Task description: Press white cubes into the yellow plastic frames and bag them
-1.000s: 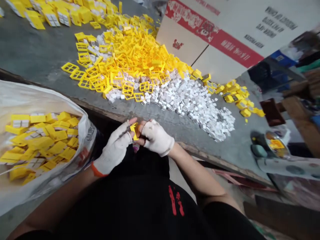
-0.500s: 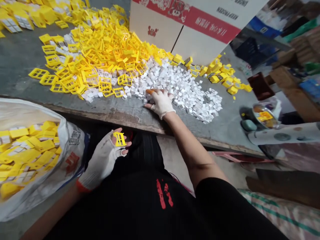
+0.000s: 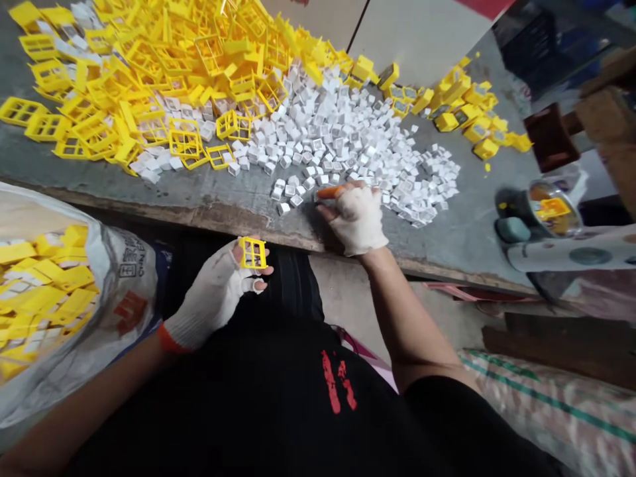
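My left hand, in a white fingerless glove, is closed on a small yellow plastic frame with several square openings, held up just in front of the table edge. My right hand, gloved too and with an orange cover on one finger, rests at the near side of a heap of small white plastic cubes. Its fingers are curled down toward the tabletop; what they hold, if anything, is hidden. A few loose white cubes lie left of its fingertips.
A big heap of yellow frames covers the left of the grey table. Behind stands a white carton, with yellow blocks beside it. A metal bowl sits at the right. An open sack of yellow-and-white pieces stands at lower left.
My right hand has drawn back toward the table edge and curled its fingers. The left hand has turned the yellow frame to face up more squarely. The camera view has shifted closer.
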A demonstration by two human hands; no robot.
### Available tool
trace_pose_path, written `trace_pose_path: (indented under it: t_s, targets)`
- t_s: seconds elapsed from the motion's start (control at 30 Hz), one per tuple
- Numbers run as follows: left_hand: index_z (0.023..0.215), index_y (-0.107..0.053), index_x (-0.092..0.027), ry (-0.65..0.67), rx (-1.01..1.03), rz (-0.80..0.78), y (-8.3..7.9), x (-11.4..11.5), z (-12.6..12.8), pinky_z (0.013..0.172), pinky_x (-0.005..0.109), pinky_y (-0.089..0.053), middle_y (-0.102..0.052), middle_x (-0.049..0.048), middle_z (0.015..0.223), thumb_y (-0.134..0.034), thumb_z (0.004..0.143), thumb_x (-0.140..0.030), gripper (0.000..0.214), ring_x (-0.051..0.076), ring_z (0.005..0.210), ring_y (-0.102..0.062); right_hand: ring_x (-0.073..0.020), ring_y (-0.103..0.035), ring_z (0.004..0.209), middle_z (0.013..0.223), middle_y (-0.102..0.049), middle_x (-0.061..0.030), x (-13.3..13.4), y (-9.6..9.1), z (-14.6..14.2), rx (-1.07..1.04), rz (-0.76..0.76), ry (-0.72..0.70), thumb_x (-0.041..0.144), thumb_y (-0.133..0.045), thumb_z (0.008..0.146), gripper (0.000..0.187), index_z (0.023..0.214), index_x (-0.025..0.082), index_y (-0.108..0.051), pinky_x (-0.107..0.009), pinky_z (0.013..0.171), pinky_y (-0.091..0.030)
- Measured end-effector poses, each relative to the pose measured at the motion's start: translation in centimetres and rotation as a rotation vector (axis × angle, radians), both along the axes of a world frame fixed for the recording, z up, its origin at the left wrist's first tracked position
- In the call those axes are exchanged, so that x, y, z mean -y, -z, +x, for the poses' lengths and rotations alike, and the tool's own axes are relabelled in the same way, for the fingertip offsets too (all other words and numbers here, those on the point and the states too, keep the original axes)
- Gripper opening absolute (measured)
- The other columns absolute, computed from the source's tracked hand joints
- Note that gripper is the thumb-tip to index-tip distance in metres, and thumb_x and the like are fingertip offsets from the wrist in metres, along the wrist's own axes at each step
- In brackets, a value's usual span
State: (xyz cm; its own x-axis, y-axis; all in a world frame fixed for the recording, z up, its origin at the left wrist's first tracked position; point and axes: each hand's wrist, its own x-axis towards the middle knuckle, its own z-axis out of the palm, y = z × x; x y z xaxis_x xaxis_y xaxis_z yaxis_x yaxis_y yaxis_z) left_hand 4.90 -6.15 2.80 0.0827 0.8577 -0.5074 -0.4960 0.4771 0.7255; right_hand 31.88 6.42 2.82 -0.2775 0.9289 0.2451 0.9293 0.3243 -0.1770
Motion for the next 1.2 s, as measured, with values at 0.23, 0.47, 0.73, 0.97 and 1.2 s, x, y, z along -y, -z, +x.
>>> trace_pose_path:
  t_s: [0.23, 0.47, 0.73, 0.97, 1.2]
  targets:
    - [0.120, -0.075, -0.021, -0.041, 0.033, 0.063, -0.4, -0.7, 0.5, 0.063, 0.027, -0.056, -0.076, 0.0093, 0.118, -0.077, 0.099, -0.037, 0.027, 0.020, 0.087, -0.074, -0.0402, -0.060, 0.124, 0.117, -0.081, -0.0137, 0.0, -0.2, -4.8, 0.002, -0.099, 0.001, 0.041, -0.064, 0.104, 0.026, 0.118, 0.025, -0.079, -0.060, 0.109, -0.042]
    - [0.128, -0.074, -0.027, -0.066, 0.104, 0.102, -0.8, -0.2, 1.0, 0.074, 0.031, -0.061, -0.078, 0.0069, 0.127, -0.093, 0.085, -0.041, 0.049, 0.025, 0.104, -0.077, -0.0359, -0.069, 0.111, 0.109, -0.082, -0.0119, 5.9, -2.1, -5.2, -0.217, -0.050, -0.171, 0.056, -0.060, 0.109, 0.038, 0.109, 0.027, -0.085, -0.058, 0.105, -0.048]
    - [0.111, -0.080, -0.027, -0.158, 0.109, 0.161, -0.5, 0.7, 1.2, 0.069, 0.027, -0.060, -0.081, 0.0039, 0.117, -0.098, 0.077, -0.031, 0.039, 0.021, 0.098, -0.075, -0.0290, -0.074, 0.102, 0.111, -0.086, -0.0054, 10.5, -1.2, -7.7, -0.404, -0.169, -0.281, 0.048, -0.062, 0.110, 0.030, 0.108, 0.032, -0.088, -0.050, 0.103, -0.053]
    - [0.107, -0.083, -0.025, -0.155, 0.048, 0.165, -0.3, 1.0, 1.1, 0.067, 0.029, -0.062, -0.081, 0.0055, 0.117, -0.099, 0.074, -0.028, 0.036, 0.023, 0.095, -0.075, -0.0272, -0.075, 0.108, 0.119, -0.086, -0.0045, 9.1, -2.2, -5.7, -0.361, -0.278, -0.435, 0.048, -0.064, 0.109, 0.029, 0.114, 0.031, -0.087, -0.047, 0.104, -0.053]
    - [0.123, -0.072, -0.022, -0.101, 0.105, 0.068, -0.2, 0.2, 0.6, 0.062, 0.030, -0.057, -0.079, 0.0107, 0.120, -0.087, 0.090, -0.042, 0.042, 0.028, 0.092, -0.079, -0.0375, -0.064, 0.134, 0.149, -0.074, -0.0136, 0.9, -1.9, -5.7, -0.021, -0.230, -0.210, 0.027, -0.057, 0.103, 0.038, 0.132, 0.024, -0.082, -0.056, 0.112, -0.045]
